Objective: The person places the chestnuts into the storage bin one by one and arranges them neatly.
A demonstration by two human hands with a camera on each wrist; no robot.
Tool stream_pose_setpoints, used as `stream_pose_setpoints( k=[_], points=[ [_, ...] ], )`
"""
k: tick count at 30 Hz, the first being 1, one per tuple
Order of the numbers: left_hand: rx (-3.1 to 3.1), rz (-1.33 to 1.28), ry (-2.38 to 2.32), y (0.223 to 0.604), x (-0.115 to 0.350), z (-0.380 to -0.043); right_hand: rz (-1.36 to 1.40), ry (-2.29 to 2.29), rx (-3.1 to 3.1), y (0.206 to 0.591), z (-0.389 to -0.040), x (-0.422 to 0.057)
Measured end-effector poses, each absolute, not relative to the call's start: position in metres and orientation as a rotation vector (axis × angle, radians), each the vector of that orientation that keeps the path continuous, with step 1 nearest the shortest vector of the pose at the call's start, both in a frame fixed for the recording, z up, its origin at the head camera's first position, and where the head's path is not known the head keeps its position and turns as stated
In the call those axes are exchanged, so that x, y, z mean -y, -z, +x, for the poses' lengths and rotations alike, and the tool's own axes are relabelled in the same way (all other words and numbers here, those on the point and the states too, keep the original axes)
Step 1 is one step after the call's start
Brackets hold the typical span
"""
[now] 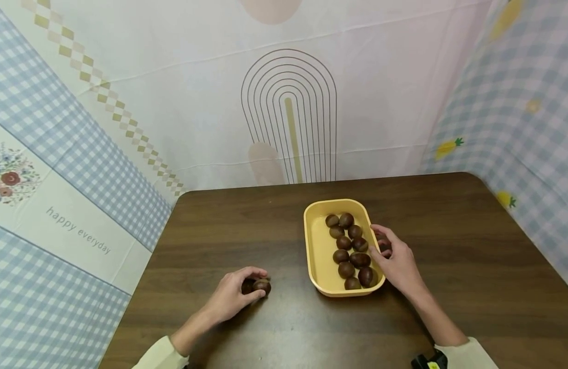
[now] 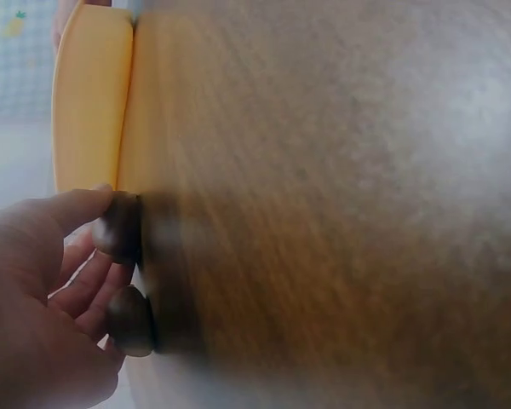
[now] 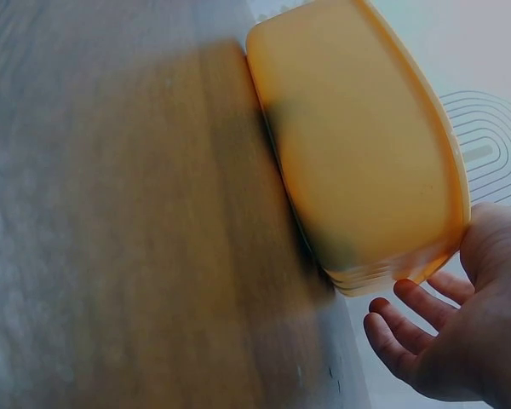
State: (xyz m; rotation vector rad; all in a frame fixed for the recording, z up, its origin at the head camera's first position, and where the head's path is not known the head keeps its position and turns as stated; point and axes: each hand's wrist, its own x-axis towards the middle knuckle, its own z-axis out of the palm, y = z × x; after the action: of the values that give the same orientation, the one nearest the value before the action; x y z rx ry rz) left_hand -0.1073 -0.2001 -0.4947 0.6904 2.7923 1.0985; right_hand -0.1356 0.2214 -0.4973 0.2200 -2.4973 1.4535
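At the table's left middle, my left hand grips a brown chestnut between thumb and fingers. A second chestnut lies under the curve of that hand, by the lower fingers. To the right stands a yellow plastic tray with rounded corners, holding several chestnuts mostly along its right half. My right hand rests at the tray's right rim, thumb tip on the edge. In the right wrist view its other fingers are loosely bent outside the wall; the thumb is hidden there.
Both hands work over a dark brown wooden table with rounded far corners. Patterned cloth hangs behind and at both sides. A black device sits at the right wrist.
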Motion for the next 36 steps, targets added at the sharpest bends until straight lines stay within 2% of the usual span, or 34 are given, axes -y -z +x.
stream_pose_setpoints(
  k=[18, 36],
  points=[
    [-2.806, 0.687, -1.123, 0.498, 0.201, -0.109, 0.212, -1.462, 2.504, 0.498, -0.137, -0.221],
    [-2.829, 0.800, -1.107, 0.471, 0.177, -0.129, 0.215, -1.462, 2.511, 0.497, -0.135, -0.222]
  ],
)
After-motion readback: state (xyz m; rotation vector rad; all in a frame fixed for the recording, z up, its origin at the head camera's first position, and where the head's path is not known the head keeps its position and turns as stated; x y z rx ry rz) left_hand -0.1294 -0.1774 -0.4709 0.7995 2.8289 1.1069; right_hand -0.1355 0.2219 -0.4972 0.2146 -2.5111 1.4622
